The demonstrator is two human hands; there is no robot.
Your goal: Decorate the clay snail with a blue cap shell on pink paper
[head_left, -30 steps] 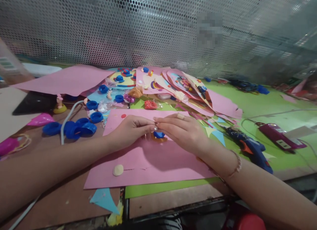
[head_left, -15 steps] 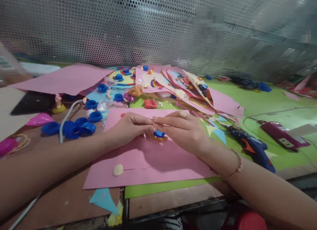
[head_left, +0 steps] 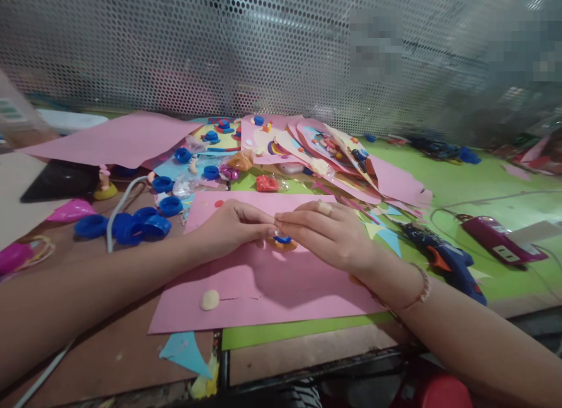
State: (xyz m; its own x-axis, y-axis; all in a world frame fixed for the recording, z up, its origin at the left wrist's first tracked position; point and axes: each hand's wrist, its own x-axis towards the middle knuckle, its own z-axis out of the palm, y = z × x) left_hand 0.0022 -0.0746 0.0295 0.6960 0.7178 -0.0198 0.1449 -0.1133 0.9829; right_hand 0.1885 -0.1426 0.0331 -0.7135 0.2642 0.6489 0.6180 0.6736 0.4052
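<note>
My left hand [head_left: 243, 225] and my right hand [head_left: 330, 231] meet over a pink sheet of paper [head_left: 281, 285]. Their fingers are pinched together, tip to tip. Whatever lies between the fingertips is too small or too hidden to name. Just under them a small blue piece [head_left: 282, 240] sits on an orange piece [head_left: 287, 247] on the sheet, partly covered by the fingers. A ring is on my right hand. Near the sheet's lower left lies a cream disc [head_left: 209, 300], and a small red dot [head_left: 219, 204] shows beyond my left hand.
Several blue plastic rings [head_left: 136, 226] and a white cable [head_left: 115, 218] lie at left. Behind are decorated pink sheets [head_left: 302, 136] and a red packet [head_left: 267, 184]. At right rest a blue glue gun [head_left: 452, 261] and a maroon power socket [head_left: 500, 238]. Perforated metal sheeting [head_left: 197, 51] stands behind.
My fingertips have come slightly lower and closer over the blue piece, covering more of it. The things around have stayed in place.
</note>
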